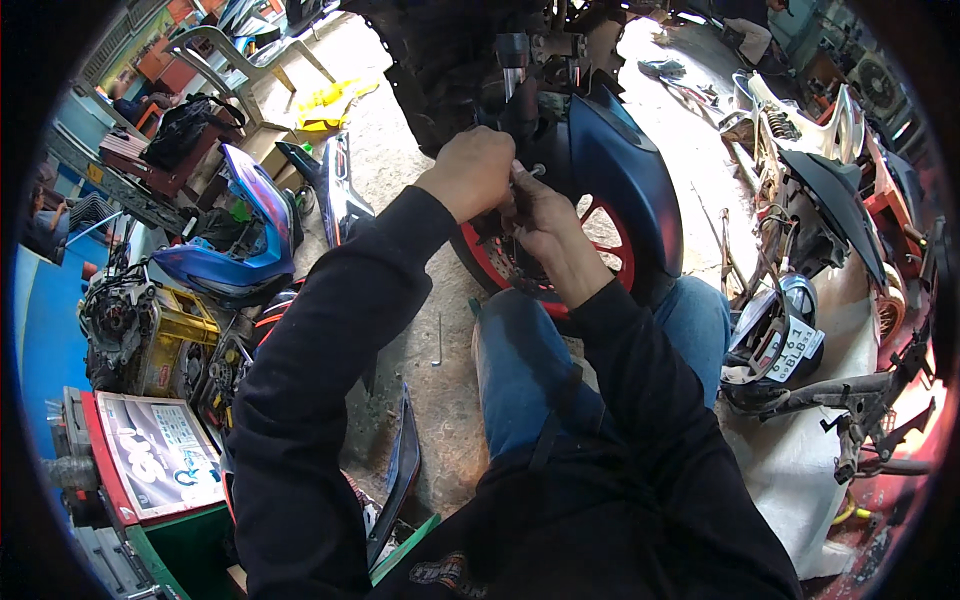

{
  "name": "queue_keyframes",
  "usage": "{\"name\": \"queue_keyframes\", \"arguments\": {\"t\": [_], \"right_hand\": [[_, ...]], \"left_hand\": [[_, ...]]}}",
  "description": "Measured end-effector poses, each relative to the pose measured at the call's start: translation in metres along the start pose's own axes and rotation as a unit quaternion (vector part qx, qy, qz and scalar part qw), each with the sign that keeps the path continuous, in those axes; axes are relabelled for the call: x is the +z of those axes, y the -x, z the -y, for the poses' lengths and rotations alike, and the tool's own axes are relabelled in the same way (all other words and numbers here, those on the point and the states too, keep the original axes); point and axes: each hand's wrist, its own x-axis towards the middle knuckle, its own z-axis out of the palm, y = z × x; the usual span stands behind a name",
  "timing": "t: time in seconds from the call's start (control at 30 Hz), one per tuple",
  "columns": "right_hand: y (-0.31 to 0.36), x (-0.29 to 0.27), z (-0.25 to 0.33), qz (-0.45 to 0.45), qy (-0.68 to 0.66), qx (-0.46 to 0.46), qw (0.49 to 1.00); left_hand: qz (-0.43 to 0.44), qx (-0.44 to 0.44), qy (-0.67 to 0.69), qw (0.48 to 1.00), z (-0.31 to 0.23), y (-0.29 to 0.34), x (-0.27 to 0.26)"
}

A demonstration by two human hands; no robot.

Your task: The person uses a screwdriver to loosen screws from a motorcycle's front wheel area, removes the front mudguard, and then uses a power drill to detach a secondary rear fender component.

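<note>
Both my hands are together beside the front wheel of a motorcycle, which has a red rim and a dark tyre. My left hand is closed, its back turned up and its fingers hidden. Just right of it and lower, my right hand is closed too, with thumb and fingertips drawn together against the left. What either of them grips is hidden. A dark blue front fender covers the wheel to their right. Above them stands the front fork with a shiny tube.
An L-shaped hex key lies on the concrete floor left of my knee. Blue-purple body panels, a yellow crate and a red-edged box stand at left. Black panels and a headlight unit lie at right.
</note>
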Motion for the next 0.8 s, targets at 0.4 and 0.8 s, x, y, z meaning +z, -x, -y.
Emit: {"name": "queue_keyframes", "arguments": {"t": [0.4, 0.8], "right_hand": [[-0.001, -0.017, 0.002, -0.005, -0.035, -0.029, 0.999], [0.017, 0.004, 0.001, 0.008, -0.086, -0.021, 0.996]], "left_hand": [[0.247, -0.043, 0.028, 0.968, -0.022, -0.015, -0.038], [0.338, -0.047, 0.110, 0.933, 0.007, -0.027, -0.020]]}}
